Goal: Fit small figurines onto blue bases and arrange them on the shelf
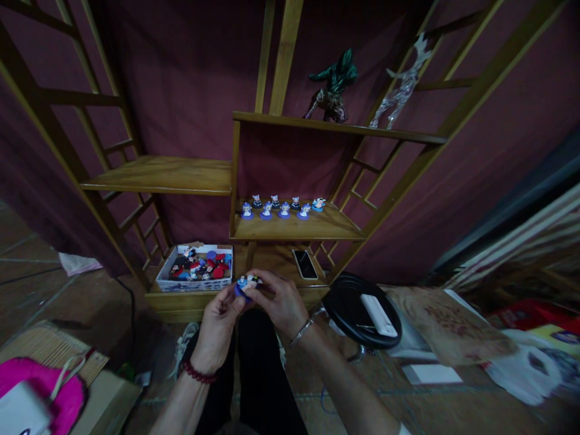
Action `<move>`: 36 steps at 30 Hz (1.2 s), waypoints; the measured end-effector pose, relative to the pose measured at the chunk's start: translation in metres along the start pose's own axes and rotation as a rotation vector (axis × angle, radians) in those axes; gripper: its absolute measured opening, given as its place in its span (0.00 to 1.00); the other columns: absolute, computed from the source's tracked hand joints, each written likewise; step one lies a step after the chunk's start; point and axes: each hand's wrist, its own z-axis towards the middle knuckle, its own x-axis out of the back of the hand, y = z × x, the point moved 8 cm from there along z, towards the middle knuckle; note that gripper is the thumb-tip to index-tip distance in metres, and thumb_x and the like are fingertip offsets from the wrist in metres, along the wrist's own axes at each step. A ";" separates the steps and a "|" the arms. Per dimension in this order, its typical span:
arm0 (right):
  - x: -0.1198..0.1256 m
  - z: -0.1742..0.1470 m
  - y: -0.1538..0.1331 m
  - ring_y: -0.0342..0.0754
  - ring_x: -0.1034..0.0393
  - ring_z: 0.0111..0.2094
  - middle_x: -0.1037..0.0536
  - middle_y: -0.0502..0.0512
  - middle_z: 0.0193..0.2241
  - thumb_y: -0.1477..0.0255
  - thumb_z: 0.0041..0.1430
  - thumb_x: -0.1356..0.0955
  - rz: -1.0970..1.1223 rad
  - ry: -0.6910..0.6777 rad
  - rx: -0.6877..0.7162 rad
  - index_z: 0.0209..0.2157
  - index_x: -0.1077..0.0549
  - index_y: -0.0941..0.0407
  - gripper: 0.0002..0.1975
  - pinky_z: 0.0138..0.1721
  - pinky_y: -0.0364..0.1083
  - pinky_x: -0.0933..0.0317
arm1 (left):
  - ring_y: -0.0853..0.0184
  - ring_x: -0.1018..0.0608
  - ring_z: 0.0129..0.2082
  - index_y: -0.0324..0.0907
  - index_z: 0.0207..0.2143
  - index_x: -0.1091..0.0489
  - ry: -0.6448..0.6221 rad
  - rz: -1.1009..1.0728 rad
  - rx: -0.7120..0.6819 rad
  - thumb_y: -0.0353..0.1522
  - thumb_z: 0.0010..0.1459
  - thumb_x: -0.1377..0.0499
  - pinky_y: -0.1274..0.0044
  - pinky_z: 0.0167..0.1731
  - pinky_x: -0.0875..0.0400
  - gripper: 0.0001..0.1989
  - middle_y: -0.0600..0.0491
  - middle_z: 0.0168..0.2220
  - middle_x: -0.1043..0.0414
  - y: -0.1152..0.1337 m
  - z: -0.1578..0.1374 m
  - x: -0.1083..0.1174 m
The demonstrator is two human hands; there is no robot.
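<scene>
Forearms (181, 393) inward, fingers (235, 307) around figurine (244, 283)

A green statue (339, 77) stands near a clear, glassy figure (400, 92).

Four purple-based figurines (266, 211), three dark-based figurines (274, 202) and one blue-based figurine (318, 205) are counted on the middle shelf (290, 229), while two statues (338, 78), one phone (306, 264), one stool (347, 308), one left hand (216, 326), one right hand (284, 303) and one box (194, 284) of uncountable jumbled pieces (218, 273) are also seen.
</scene>
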 end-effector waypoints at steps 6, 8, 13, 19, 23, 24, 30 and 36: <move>0.001 0.001 -0.003 0.45 0.32 0.37 0.27 0.50 0.37 0.68 0.50 0.34 -0.010 -0.029 0.020 0.40 0.31 0.50 0.13 0.40 0.44 0.37 | 0.68 0.27 0.36 0.39 0.35 0.30 0.000 -0.037 0.030 0.29 0.46 0.40 0.75 0.39 0.33 0.11 0.52 0.35 0.28 -0.003 -0.001 0.000; 0.002 0.002 -0.004 0.45 0.33 0.38 0.27 0.50 0.37 0.68 0.50 0.34 -0.015 -0.037 0.022 0.40 0.31 0.50 0.13 0.40 0.44 0.38 | 0.70 0.27 0.35 0.39 0.35 0.30 -0.006 -0.059 0.035 0.29 0.46 0.41 0.76 0.39 0.32 0.10 0.52 0.35 0.28 -0.004 -0.001 0.000; 0.001 0.002 -0.003 0.45 0.33 0.39 0.27 0.51 0.37 0.68 0.51 0.34 -0.005 -0.062 0.015 0.40 0.31 0.51 0.13 0.42 0.44 0.38 | 0.70 0.27 0.35 0.39 0.34 0.29 -0.033 -0.116 0.059 0.29 0.47 0.41 0.75 0.41 0.33 0.09 0.52 0.35 0.28 -0.008 -0.001 -0.001; 0.002 0.002 -0.005 0.45 0.33 0.39 0.28 0.52 0.37 0.68 0.51 0.35 -0.010 -0.074 0.032 0.40 0.31 0.51 0.13 0.42 0.45 0.38 | 0.69 0.27 0.36 0.39 0.34 0.29 -0.026 -0.143 0.084 0.30 0.46 0.40 0.74 0.42 0.34 0.09 0.52 0.36 0.28 -0.013 -0.001 0.000; 0.002 0.002 -0.004 0.46 0.33 0.40 0.28 0.52 0.38 0.68 0.51 0.35 0.002 -0.060 0.028 0.41 0.31 0.51 0.13 0.43 0.45 0.38 | 0.70 0.27 0.37 0.40 0.33 0.29 -0.019 -0.171 0.084 0.30 0.46 0.40 0.75 0.42 0.34 0.09 0.53 0.36 0.28 -0.011 0.000 -0.001; 0.002 0.002 -0.004 0.46 0.33 0.40 0.28 0.52 0.39 0.68 0.52 0.35 0.017 -0.051 0.025 0.42 0.32 0.51 0.13 0.43 0.45 0.39 | 0.70 0.27 0.37 0.40 0.34 0.29 -0.018 -0.177 0.084 0.30 0.46 0.40 0.76 0.42 0.35 0.09 0.53 0.37 0.28 -0.010 0.000 -0.001; 0.001 0.002 0.003 0.46 0.34 0.42 0.29 0.51 0.42 0.68 0.52 0.35 0.069 -0.029 -0.010 0.45 0.34 0.51 0.17 0.45 0.46 0.40 | 0.71 0.28 0.37 0.41 0.35 0.30 -0.028 -0.224 0.103 0.29 0.48 0.42 0.77 0.42 0.34 0.09 0.53 0.38 0.28 -0.008 0.000 -0.002; 0.000 0.001 0.008 0.46 0.33 0.41 0.28 0.50 0.40 0.68 0.51 0.35 0.134 -0.044 -0.044 0.44 0.33 0.51 0.16 0.44 0.46 0.39 | 0.71 0.27 0.37 0.41 0.37 0.31 -0.012 -0.258 0.108 0.29 0.49 0.43 0.76 0.41 0.33 0.10 0.53 0.38 0.29 -0.010 0.000 0.001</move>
